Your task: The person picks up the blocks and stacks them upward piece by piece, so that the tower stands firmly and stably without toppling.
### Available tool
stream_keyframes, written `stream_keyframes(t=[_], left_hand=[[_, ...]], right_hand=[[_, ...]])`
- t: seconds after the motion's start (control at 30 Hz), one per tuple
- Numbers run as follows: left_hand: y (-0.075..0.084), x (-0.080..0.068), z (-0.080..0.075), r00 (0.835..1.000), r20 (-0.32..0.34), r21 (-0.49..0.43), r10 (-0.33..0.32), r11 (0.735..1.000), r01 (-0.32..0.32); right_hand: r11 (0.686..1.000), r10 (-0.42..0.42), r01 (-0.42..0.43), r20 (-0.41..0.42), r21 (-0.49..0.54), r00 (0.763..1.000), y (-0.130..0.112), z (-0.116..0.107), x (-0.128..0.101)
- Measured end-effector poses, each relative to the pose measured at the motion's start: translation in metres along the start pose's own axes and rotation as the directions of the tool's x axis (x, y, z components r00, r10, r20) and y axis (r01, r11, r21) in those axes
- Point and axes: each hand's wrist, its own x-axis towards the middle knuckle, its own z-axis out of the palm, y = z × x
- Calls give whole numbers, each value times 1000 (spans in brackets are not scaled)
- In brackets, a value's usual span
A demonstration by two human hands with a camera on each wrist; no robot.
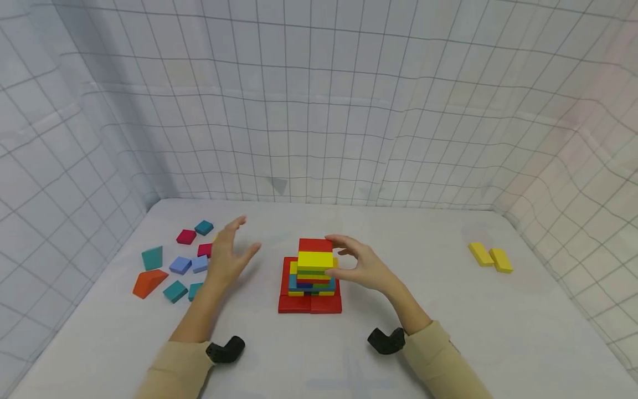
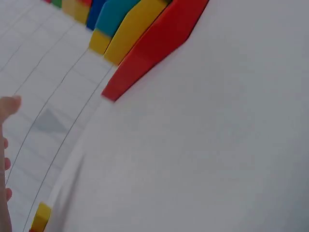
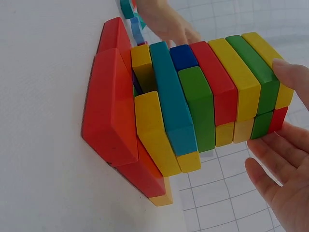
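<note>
Red slab (image 2: 149, 46) on white table (image 2: 207, 145); yellow, teal blocks behind; fingertips (image 2: 8, 107) at left edge.

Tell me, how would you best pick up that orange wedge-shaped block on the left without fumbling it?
Judging by its shape, I'd pinch the orange wedge across its two flat side faces, coming straight down from above. Its top slopes, so fingers pressed there would likely slip. It lies at the near left edge of the loose blocks, with a teal block close on its right, so the left hand, open just above that pile, seems nearest.

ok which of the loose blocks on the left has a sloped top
The orange block, nearest the table's left edge; the teal, blue and magenta ones around it look like flat-topped pieces.
</note>
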Motion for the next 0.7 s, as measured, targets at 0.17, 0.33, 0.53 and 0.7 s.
stream_keyframes(t=[0.17, 0.33, 0.53, 0.7], left_hand=[[-34, 3, -33, 994, 82, 225, -72, 973, 52], [-54, 2, -51, 961, 217, 306, -172, 947, 100], [-59, 3, -58, 929, 308, 343, -205, 935, 93], [-61, 7, -57, 921, 337, 362, -198, 930, 68]], right_hand=[[1000, 1, -1, -2, 0, 1000, -1, 0, -1], [1000, 4, -4, -6, -3, 1000, -1, 0, -1], [1000, 7, -7, 0, 2, 1000, 1, 1, -1], [1000, 9, -9, 4, 12, 1000, 1, 1, -1]])
